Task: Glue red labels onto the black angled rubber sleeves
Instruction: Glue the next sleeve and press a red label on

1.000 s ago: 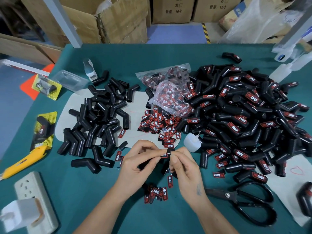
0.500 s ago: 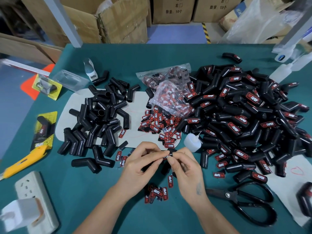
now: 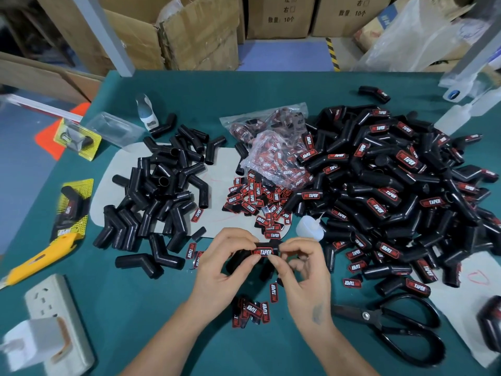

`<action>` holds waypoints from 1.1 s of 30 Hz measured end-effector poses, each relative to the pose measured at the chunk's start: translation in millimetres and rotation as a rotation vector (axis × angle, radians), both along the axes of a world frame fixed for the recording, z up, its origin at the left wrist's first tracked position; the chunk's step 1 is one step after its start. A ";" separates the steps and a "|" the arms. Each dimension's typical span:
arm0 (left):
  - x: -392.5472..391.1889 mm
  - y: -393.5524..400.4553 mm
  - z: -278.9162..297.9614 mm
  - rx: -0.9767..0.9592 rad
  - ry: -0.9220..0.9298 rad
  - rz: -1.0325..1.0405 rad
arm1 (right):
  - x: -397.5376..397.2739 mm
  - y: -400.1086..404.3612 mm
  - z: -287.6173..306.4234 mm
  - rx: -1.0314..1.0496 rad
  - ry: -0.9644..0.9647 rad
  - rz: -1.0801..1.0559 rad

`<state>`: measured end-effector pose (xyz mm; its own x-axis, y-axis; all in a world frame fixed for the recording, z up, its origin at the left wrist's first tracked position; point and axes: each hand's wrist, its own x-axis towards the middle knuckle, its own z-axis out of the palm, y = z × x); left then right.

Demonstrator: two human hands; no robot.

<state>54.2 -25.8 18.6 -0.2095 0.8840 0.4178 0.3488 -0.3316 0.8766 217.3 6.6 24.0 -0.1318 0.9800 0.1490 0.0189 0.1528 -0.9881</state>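
Head view: left hand [image 3: 222,270] and right hand [image 3: 303,270] both pinch one black angled sleeve [image 3: 244,260] just above the green table [image 3: 135,308] at centre front, fingertips closed on the red label [image 3: 262,252] sitting on its upper face. Unlabelled sleeves [image 3: 160,191] are heaped left on a grey mat [image 3: 219,164], loose labels [image 3: 257,199] and a label bag [image 3: 273,147] lie behind the hands, and a small glue bottle [image 3: 309,226] is just beside the right fingers. The labelled pile [image 3: 393,185] crowds the right, scissors [image 3: 393,329] lie near the right wrist, more labels [image 3: 252,312] between the forearms, a yellow knife [image 3: 40,256] and power strip [image 3: 57,321] far left.
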 end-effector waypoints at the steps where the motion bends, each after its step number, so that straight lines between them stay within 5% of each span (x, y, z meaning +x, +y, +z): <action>1: -0.2 0.1 0.1 -0.001 0.009 -0.004 | -0.3 -0.7 0.0 0.036 -0.010 -0.002; 9: -0.8 -0.5 -1.2 0.026 0.040 -0.006 | 3.8 2.5 -0.9 0.217 -0.124 0.040; 33: -4.2 -1.6 5.3 0.048 0.061 0.056 | 4.1 3.3 -4.4 0.243 -0.085 0.025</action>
<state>50.0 -27.4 24.0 -0.2308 0.8503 0.4729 0.4203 -0.3512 0.8367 221.4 9.9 19.6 -0.1777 0.9131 0.3671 0.0932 0.3870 -0.9174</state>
